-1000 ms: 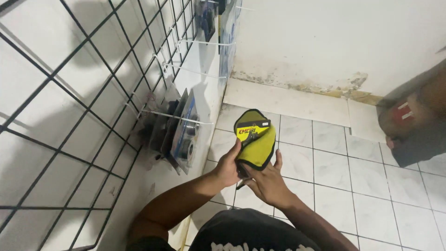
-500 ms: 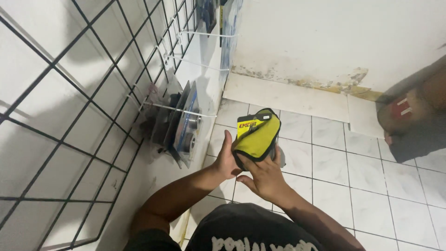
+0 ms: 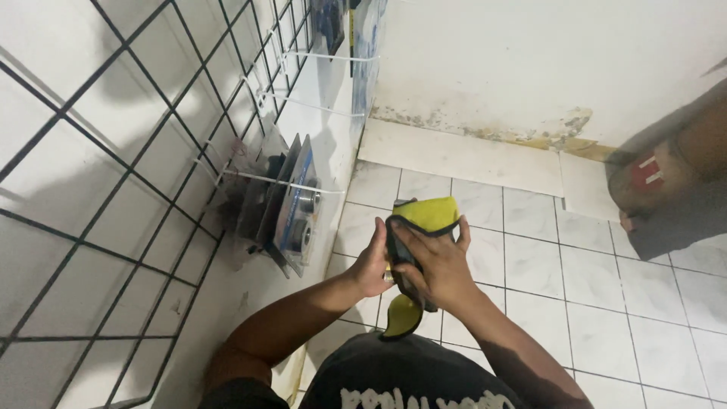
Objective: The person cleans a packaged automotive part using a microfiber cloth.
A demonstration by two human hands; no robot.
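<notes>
A yellow pouch-like item with black trim (image 3: 430, 214) is held in front of me over the tiled floor. My left hand (image 3: 372, 265) grips its left side. My right hand (image 3: 433, 261) lies spread over its front, covering most of it. Only its yellow top and a yellow lower tip (image 3: 401, 318) show around the fingers.
A black wire grid panel (image 3: 129, 144) covers the white wall on the left. Blister packs (image 3: 291, 204) hang from its white hooks, with more packs (image 3: 344, 30) higher up. White floor tiles (image 3: 575, 280) spread to the right. A dark blurred object with a red patch (image 3: 666, 189) sits at the right edge.
The yellow item has turned in my hands from showing its face to being folded upright. My right hand has shifted across its front and now covers it.
</notes>
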